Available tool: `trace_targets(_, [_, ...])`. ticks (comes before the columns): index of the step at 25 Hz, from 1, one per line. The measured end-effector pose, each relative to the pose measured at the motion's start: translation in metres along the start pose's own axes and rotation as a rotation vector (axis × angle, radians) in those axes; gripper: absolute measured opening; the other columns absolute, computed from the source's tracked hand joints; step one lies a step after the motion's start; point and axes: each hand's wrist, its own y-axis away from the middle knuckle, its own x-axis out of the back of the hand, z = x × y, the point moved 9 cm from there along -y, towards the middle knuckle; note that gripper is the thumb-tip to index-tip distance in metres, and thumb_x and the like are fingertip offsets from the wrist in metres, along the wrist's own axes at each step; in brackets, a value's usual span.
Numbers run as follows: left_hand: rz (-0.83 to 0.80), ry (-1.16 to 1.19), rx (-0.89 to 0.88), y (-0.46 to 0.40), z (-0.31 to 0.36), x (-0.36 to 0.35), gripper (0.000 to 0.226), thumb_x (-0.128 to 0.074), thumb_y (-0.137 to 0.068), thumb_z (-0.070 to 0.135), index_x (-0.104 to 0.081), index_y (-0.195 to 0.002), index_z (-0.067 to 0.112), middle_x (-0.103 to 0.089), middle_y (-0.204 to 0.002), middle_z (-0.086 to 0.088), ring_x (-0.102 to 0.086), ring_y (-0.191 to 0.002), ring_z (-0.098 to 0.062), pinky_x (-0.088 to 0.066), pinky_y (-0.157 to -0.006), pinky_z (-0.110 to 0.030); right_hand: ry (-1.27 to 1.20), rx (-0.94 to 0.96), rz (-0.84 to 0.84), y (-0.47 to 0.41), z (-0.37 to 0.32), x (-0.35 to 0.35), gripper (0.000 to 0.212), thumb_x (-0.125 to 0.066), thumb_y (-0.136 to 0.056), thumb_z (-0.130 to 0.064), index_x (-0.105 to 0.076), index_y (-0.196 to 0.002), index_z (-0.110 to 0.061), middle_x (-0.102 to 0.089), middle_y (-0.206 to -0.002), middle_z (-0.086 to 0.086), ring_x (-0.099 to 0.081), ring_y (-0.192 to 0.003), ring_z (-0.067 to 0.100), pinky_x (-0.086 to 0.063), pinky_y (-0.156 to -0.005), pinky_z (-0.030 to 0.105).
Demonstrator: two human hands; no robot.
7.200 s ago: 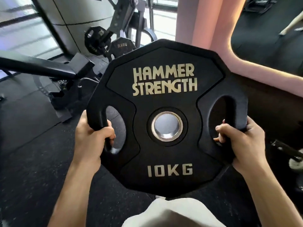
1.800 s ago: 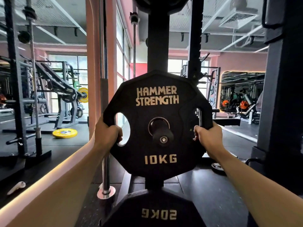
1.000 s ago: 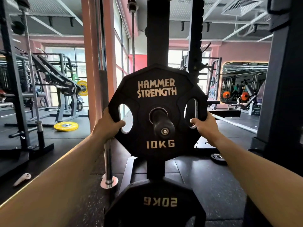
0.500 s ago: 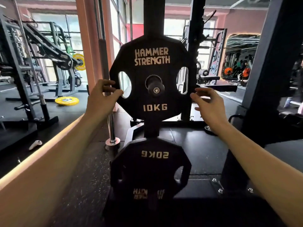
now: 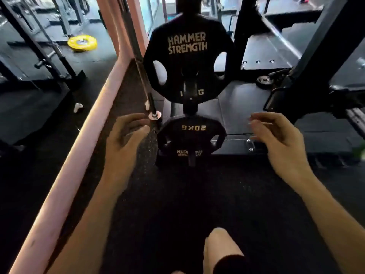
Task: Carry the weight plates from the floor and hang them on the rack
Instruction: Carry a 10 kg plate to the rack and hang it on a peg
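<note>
The black 10 kg Hammer Strength plate (image 5: 187, 46) hangs on a peg of the black rack post (image 5: 188, 6) ahead of me. Below it on the same post hangs a 20 kg plate (image 5: 192, 135), its lettering upside down. My left hand (image 5: 124, 143) and my right hand (image 5: 280, 143) float in the air in front of the lower plate, one on each side, fingers loosely curled and holding nothing. Neither hand touches a plate. The frame is blurred by motion.
A barbell (image 5: 138, 60) stands upright just left of the rack. A pink ledge (image 5: 87, 135) runs along the left. A yellow plate (image 5: 82, 42) lies on the floor far left. A black rack frame (image 5: 320, 46) rises on the right. My knee (image 5: 223, 252) shows at the bottom.
Both hands let go of the 10 kg plate, which now hangs on its peg, and have drawn back and down. The view has tilted down toward the floor.
</note>
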Motion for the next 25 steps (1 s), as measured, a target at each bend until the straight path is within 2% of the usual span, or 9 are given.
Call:
trace_targets(2, [-0.014, -0.004, 0.164, 0.03, 0.006, 0.012, 0.019, -0.064, -0.088, 0.024, -0.067, -0.107, 0.028, -0.071, -0.112, 0.001, -0.067, -0.107, -0.018, -0.053, -0.089, -0.034, -0.011, -0.12, -0.036, 0.032, -0.017, 0.013, 0.013, -0.06, -0.095, -0.024, -0.067, -0.099, -0.034, -0.069, -0.105, -0.007, -0.065, -0.101, 0.014, -0.056, -0.087, 0.042])
trace_targets(5, [-0.086, -0.056, 0.42, 0.085, 0.009, 0.023, 0.022, -0.065, -0.084, 0.035, -0.065, -0.107, 0.033, -0.07, -0.113, 0.0, -0.066, -0.108, -0.019, -0.052, -0.091, -0.035, -0.004, -0.329, -0.086, 0.088, -0.028, 0.03, 0.013, -0.057, -0.096, -0.026, -0.066, -0.099, -0.035, -0.069, -0.103, -0.006, -0.066, -0.099, 0.014, -0.057, -0.08, 0.033])
trace_targets(7, [-0.109, -0.112, 0.571, 0.123, 0.002, 0.029, 0.016, -0.065, -0.091, 0.024, -0.065, -0.106, 0.03, -0.071, -0.11, -0.002, -0.067, -0.105, -0.021, -0.052, -0.091, -0.036, 0.004, -0.485, -0.088, 0.123, -0.018, 0.042, 0.011, -0.057, -0.096, -0.028, -0.066, -0.099, -0.035, -0.068, -0.103, -0.004, -0.066, -0.098, 0.015, -0.057, -0.078, 0.033])
trace_targets(9, [-0.139, -0.148, 0.71, 0.155, -0.012, 0.03, 0.016, -0.062, -0.095, 0.015, -0.065, -0.103, 0.028, -0.071, -0.105, -0.003, -0.067, -0.098, -0.021, -0.049, -0.088, -0.037, 0.039, -0.606, -0.109, 0.156, 0.001, 0.05, 0.01, -0.057, -0.097, -0.03, -0.065, -0.097, -0.036, -0.068, -0.102, -0.004, -0.066, -0.096, 0.016, -0.056, -0.075, 0.035])
trace_targets(14, [-0.346, -0.405, 1.028, 0.239, -0.077, 0.039, 0.004, -0.064, -0.093, 0.027, -0.065, -0.093, 0.031, -0.07, -0.102, -0.004, -0.063, -0.087, -0.019, -0.046, -0.073, -0.031, 0.181, -1.061, -0.241, 0.253, 0.088, 0.058, 0.013, -0.057, -0.097, -0.032, -0.063, -0.094, -0.021, -0.07, -0.096, 0.008, -0.064, -0.08, 0.02, -0.054, -0.067, 0.043])
trace_targets(16, [-0.468, -0.59, 1.085, 0.265, -0.099, 0.05, 0.005, -0.062, -0.094, 0.027, -0.066, -0.095, 0.023, -0.07, -0.109, -0.009, -0.06, -0.086, -0.019, -0.044, -0.075, -0.031, 0.214, -1.258, -0.26, 0.292, 0.116, 0.065, 0.018, -0.058, -0.096, -0.032, -0.063, -0.09, -0.016, -0.07, -0.099, 0.018, -0.061, -0.074, 0.022, -0.05, -0.058, 0.035])
trace_targets(20, [-0.992, -0.955, 1.024, 0.29, -0.122, 0.057, 0.029, -0.054, -0.098, 0.031, -0.062, -0.119, 0.013, -0.062, -0.118, -0.004, -0.058, -0.112, -0.024, -0.042, -0.083, -0.025, 0.279, -1.352, -0.235, 0.337, 0.126, 0.082, 0.02, -0.058, -0.095, -0.031, -0.063, -0.094, -0.012, -0.07, -0.095, 0.016, -0.062, -0.073, 0.024, -0.049, -0.059, 0.033])
trace_targets(23, [-1.055, -0.983, 0.884, 0.266, -0.129, 0.05, 0.021, -0.055, -0.097, 0.029, -0.062, -0.113, 0.018, -0.066, -0.117, -0.006, -0.061, -0.105, -0.024, -0.047, -0.089, -0.031, 0.187, -1.334, -0.076, 0.351, 0.109, 0.088, 0.018, -0.057, -0.097, -0.03, -0.062, -0.099, -0.013, -0.067, -0.093, 0.012, -0.062, -0.076, 0.022, -0.051, -0.062, 0.033])
trace_targets(25, [-1.031, -0.911, 0.879, 0.25, -0.131, 0.04, 0.014, -0.054, -0.097, 0.027, -0.062, -0.107, 0.019, -0.068, -0.105, -0.008, -0.063, -0.089, -0.023, -0.052, -0.083, -0.035, 0.14, -1.327, 0.025, 0.368, 0.096, 0.094, 0.017, -0.056, -0.097, -0.028, -0.062, -0.102, -0.013, -0.067, -0.094, 0.01, -0.061, -0.077, 0.021, -0.051, -0.062, 0.031])
